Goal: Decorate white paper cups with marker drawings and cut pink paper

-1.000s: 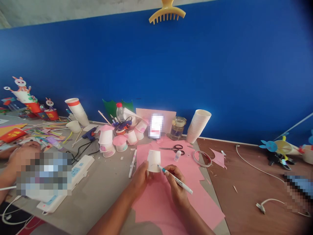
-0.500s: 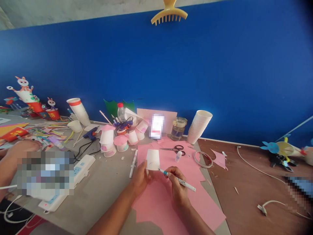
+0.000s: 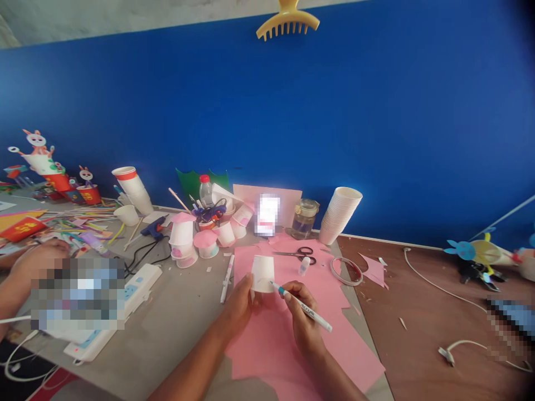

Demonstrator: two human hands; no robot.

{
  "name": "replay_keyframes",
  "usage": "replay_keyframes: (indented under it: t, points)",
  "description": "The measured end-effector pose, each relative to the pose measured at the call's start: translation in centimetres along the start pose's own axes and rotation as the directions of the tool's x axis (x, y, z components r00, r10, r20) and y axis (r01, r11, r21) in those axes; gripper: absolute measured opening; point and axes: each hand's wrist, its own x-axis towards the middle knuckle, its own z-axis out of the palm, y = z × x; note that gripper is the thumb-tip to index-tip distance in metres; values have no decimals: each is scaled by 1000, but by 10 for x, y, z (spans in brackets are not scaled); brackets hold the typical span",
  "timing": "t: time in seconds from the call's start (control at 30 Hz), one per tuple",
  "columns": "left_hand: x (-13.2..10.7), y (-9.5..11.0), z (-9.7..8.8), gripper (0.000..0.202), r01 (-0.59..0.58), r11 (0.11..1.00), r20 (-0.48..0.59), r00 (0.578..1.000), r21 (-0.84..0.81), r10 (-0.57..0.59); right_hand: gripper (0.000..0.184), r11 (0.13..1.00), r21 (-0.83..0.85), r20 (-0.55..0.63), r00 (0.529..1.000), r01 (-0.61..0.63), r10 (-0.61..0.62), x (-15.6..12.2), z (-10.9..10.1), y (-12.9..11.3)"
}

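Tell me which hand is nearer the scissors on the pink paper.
Right. The right hand, gripping a marker, is just in front of the scissors. The left hand, holding a paper cup, is farther off, in front of them and to their left.

My left grip (image 3: pixel 237 312) holds a white paper cup (image 3: pixel 263 274) upright on its side edge, above the pink paper (image 3: pixel 267 348), its plain wall faintly marked. In my right grip (image 3: pixel 301 313) is a white marker (image 3: pixel 305 307) with a teal section near the tip, lettering along its barrel, its point at the cup's right edge.
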Motion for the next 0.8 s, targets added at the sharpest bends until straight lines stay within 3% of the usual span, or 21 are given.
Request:
replay_keyframes:
  t: [0.37,0.8]
  points:
    - [0,-3,-3,53,-9,1000,-6,1000,20,9,17,995,-95,40,999,24,-21,0,1,-4]
    - [5,1,-2,49,48,996,-75,996,-81,-54,12,994,25,7,995,-103,103,0,-3,11]
